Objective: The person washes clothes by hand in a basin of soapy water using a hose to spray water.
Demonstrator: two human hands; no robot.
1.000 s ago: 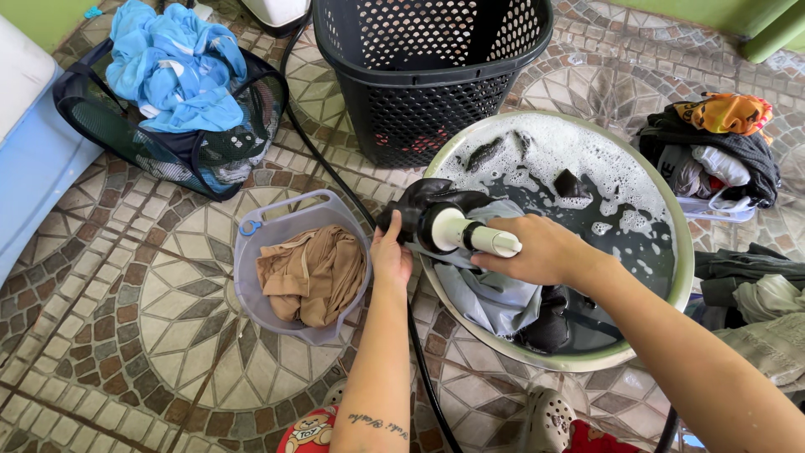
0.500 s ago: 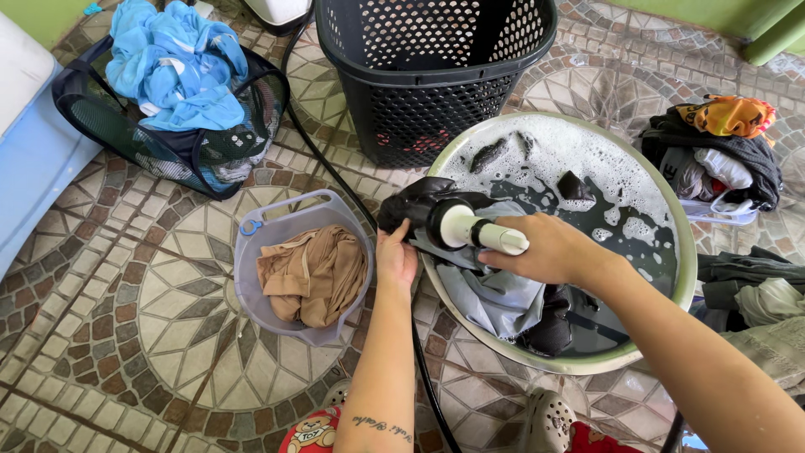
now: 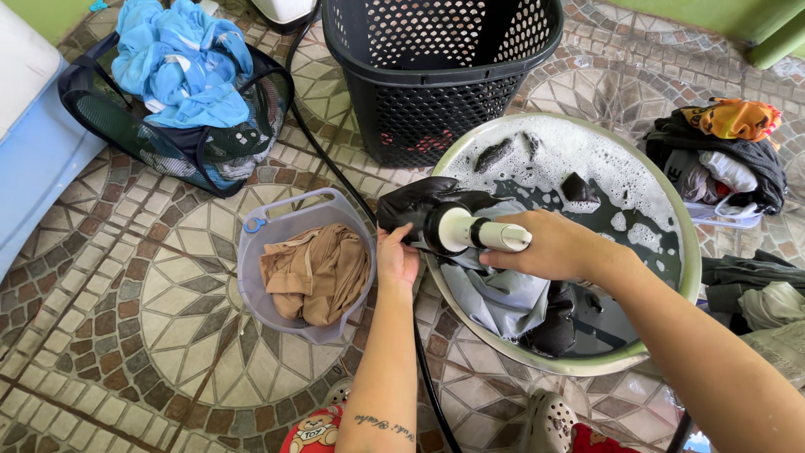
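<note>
Scrubbing step, by my judgement. Right hand (image 3: 549,245) fingers clamped on white brush handle (image 3: 490,235); left hand (image 3: 396,256) fingers closed on dark garment (image 3: 415,201) at the soapy basin's (image 3: 689,252) left rim. Next stroke needs cloth held taut against brush head.

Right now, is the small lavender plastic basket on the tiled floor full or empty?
Partly full. The small lavender plastic basket holds one crumpled tan garment; bare basket bottom shows beside it. The left hand is just right of its rim.
</note>
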